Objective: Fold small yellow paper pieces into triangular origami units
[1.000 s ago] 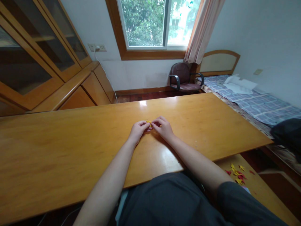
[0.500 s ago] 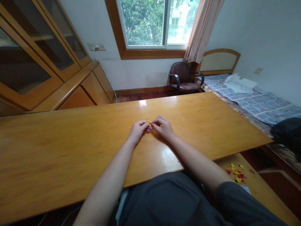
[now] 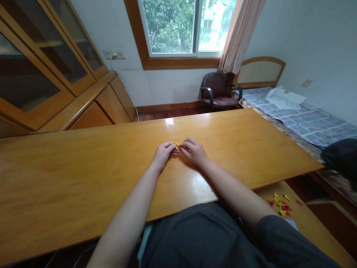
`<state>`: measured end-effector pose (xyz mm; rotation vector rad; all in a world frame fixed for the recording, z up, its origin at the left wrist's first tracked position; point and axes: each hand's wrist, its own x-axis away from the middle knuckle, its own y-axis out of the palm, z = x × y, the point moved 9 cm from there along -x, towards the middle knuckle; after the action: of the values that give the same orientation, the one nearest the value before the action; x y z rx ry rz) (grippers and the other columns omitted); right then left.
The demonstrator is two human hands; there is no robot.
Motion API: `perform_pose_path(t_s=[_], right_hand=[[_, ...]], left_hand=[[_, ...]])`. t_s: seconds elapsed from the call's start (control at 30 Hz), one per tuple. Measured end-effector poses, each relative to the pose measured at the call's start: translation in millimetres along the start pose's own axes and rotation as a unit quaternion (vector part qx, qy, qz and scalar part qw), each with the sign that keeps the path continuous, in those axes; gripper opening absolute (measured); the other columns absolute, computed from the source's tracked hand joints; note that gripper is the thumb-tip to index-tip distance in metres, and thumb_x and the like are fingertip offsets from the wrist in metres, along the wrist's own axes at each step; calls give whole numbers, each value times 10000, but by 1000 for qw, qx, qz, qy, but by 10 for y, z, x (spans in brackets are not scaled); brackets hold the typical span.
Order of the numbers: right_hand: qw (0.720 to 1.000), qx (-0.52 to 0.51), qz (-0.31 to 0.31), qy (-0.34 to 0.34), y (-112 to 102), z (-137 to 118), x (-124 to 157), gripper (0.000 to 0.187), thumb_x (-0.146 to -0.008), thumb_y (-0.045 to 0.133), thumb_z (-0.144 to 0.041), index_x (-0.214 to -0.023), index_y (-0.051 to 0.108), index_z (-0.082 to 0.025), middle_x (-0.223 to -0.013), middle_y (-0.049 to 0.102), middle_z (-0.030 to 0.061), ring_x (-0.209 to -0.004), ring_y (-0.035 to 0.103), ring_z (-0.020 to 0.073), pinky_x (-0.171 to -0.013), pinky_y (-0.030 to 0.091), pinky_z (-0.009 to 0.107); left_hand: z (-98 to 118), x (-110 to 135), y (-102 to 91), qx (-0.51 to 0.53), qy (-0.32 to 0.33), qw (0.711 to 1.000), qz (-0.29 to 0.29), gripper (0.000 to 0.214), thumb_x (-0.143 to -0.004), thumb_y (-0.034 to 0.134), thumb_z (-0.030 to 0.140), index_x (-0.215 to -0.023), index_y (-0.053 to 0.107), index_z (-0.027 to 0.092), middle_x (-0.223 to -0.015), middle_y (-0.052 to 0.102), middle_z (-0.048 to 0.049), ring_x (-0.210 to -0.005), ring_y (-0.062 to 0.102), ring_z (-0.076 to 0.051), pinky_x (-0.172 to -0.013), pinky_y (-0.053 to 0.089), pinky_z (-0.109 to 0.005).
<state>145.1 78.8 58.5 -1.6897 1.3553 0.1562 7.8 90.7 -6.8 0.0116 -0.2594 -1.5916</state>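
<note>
Between my two hands, just above the wooden table (image 3: 92,175), is a small folded piece of yellow paper (image 3: 176,146). My left hand (image 3: 164,153) pinches it from the left between thumb and fingers. From the right, the thumb and fingertips of my right hand (image 3: 193,150) close on its other end. The fingers cover most of the paper, so its full shape is hidden.
Several yellow and red folded paper figures (image 3: 281,204) lie on a lower wooden surface (image 3: 315,238) at my right. Beyond the table stand an armchair (image 3: 216,89) and a bed (image 3: 304,115). A glass-fronted cabinet (image 3: 64,100) is at left.
The fingers of my right hand have shifted very slightly at the yellow paper. Both hands otherwise keep their places.
</note>
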Motion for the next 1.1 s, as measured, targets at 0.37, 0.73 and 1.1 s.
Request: perform_pose_path(t_s=[0.37, 0.73, 1.1], right_hand=[[999, 14, -24, -15, 26, 10, 17, 145, -907, 570, -293, -963, 695, -243, -917, 628, 67, -834, 592, 166, -773, 490, 286], [1000, 3, -27, -9, 15, -18, 9, 138, -890, 603, -306, -982, 684, -243, -928, 621, 63, -865, 599, 173, -816, 497, 301], [1000, -20, -20, -2, 68, 5, 35, 164, -899, 586, -285, -1037, 660, -237, -991, 593, 63, -795, 597, 139, -771, 518, 273]], left_hand=[[11, 1, 13, 22, -5, 1000, -6, 277, -634, 757, 377, -759, 670, 145, -685, 704, -35, -634, 673, -157, -628, 519, -249], [14, 1, 3, 17, 8, 1000, -2, 283, -636, 759, 391, -738, 639, 157, -668, 673, -7, -617, 656, -138, -658, 532, -257], [18, -4, -34, 38, 11, 999, 17, 250, -636, 751, 359, -727, 658, 146, -665, 685, -13, -610, 657, -136, -637, 536, -245]])
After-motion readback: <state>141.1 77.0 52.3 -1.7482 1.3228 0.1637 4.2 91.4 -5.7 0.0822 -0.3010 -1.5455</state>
